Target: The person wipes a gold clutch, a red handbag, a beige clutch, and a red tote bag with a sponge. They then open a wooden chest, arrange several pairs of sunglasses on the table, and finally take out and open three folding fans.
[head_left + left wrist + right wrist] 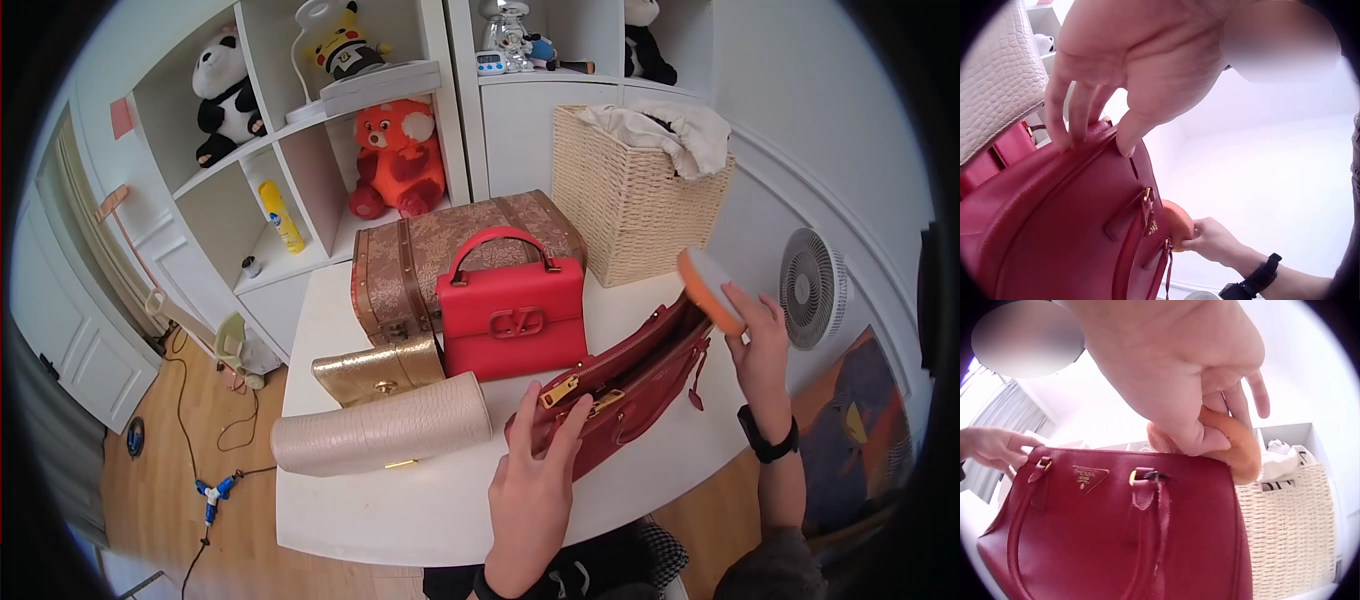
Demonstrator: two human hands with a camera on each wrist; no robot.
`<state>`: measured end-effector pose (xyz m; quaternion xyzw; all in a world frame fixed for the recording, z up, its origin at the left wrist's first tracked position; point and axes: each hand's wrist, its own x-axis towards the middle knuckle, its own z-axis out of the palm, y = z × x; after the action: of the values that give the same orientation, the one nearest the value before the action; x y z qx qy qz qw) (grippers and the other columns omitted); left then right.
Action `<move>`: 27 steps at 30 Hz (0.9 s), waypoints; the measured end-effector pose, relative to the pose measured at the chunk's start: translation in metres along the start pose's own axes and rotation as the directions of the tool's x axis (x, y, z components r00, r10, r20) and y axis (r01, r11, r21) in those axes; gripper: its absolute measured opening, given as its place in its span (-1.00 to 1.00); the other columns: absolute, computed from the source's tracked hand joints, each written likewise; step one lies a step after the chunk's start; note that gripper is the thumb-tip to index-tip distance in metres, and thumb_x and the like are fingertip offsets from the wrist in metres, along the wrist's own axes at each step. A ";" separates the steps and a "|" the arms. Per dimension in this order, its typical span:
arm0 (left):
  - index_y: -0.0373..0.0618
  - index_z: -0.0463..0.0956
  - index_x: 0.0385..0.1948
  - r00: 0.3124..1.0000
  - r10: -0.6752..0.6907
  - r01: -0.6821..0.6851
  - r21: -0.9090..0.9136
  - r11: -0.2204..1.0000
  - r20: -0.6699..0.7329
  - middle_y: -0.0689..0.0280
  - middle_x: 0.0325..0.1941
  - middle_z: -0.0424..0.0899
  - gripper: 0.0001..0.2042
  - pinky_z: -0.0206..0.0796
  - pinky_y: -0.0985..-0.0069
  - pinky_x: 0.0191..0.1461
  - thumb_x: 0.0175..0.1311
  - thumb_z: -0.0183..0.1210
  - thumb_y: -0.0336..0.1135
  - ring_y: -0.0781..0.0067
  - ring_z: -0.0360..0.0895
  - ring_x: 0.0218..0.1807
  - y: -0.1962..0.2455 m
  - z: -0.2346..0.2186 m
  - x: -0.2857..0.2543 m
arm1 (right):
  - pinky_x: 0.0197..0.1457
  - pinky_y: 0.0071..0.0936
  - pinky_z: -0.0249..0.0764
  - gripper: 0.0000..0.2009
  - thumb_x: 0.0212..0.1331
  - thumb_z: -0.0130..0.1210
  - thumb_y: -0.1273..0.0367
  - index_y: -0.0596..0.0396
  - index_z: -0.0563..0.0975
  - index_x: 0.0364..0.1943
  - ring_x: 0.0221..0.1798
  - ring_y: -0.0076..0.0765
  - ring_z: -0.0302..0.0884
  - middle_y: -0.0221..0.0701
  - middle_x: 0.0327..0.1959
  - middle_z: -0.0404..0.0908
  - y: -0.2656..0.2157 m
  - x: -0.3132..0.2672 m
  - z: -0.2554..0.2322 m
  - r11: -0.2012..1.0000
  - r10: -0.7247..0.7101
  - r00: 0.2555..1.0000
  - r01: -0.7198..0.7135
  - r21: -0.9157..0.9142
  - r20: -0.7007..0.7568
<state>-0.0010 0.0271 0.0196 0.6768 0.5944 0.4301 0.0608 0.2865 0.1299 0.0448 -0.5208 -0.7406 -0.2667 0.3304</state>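
Observation:
A dark red handbag (625, 385) with gold zips stands on the table, its top gaping. My left hand (535, 495) pinches the bag's near top end, thumb on one side and fingers on the other, as the left wrist view shows. In my right hand (757, 345) is an orange, rounded sponge pad (712, 300) with a pale grey face, gripped between thumb and fingers. The pad (1244, 447) is at the far end of the bag's top edge. Both handles (1019, 525) hang down the bag's side in the right wrist view.
Left of the handbag on the white table (360, 515) are a bright red bag (515, 300), a gold clutch (375, 372), a cream crocodile-textured bag (380, 425) and a brown patterned trunk (400, 250). A wicker basket (640, 205) and a fan (812, 290) stand behind.

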 end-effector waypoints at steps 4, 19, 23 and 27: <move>0.22 0.54 0.16 0.999 -0.033 0.033 0.022 0.999 -0.004 0.18 0.39 0.35 -0.57 0.59 0.38 -0.16 0.23 0.26 -0.41 0.24 0.63 0.09 0.002 0.003 0.001 | -0.08 -0.25 0.52 -0.67 -0.13 0.22 0.52 0.19 0.61 -0.16 -0.23 0.07 0.63 -0.10 -0.30 0.68 0.031 -0.008 0.015 0.897 0.366 0.912 -0.398 0.191 0.182; -0.06 0.44 0.22 0.998 -0.062 0.054 -0.236 0.970 -0.027 0.06 0.34 0.41 -0.58 0.58 0.37 -0.15 0.31 0.20 -0.34 0.07 0.67 -0.05 -0.008 -0.009 -0.008 | -0.33 -0.09 0.48 -0.75 -0.06 0.22 0.35 0.35 0.59 -0.44 -0.47 0.18 0.57 0.04 -0.59 0.56 0.000 -0.046 0.002 0.874 0.415 0.813 -0.482 0.071 0.407; 0.05 0.17 0.41 1.000 0.025 -0.028 -0.153 0.988 -0.017 -0.02 0.02 0.62 -0.36 0.52 0.31 -0.10 0.29 0.22 -0.40 -0.02 0.65 -0.09 -0.001 -0.016 -0.014 | -0.39 -0.07 0.45 -0.73 -0.07 0.23 0.34 0.33 0.58 -0.38 -0.54 0.16 0.52 -0.04 -0.65 0.53 -0.045 -0.063 -0.018 0.941 0.316 0.870 -0.339 -0.005 0.380; 0.02 0.19 0.40 0.999 -0.033 0.036 -0.222 0.974 0.016 -0.06 0.23 0.49 -0.39 0.48 0.26 0.02 0.31 0.19 -0.43 -0.12 0.57 0.08 0.005 -0.016 -0.017 | -0.33 -0.17 0.46 -0.62 -0.09 0.22 0.35 0.34 0.54 -0.17 -0.59 0.07 0.47 -0.18 -0.70 0.49 -0.079 -0.081 -0.024 0.976 0.103 0.897 -0.175 0.129 0.430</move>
<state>-0.0067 0.0043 0.0239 0.6580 0.5538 0.4885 0.1474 0.2363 0.0393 -0.0061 -0.5886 -0.7746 -0.0616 0.2230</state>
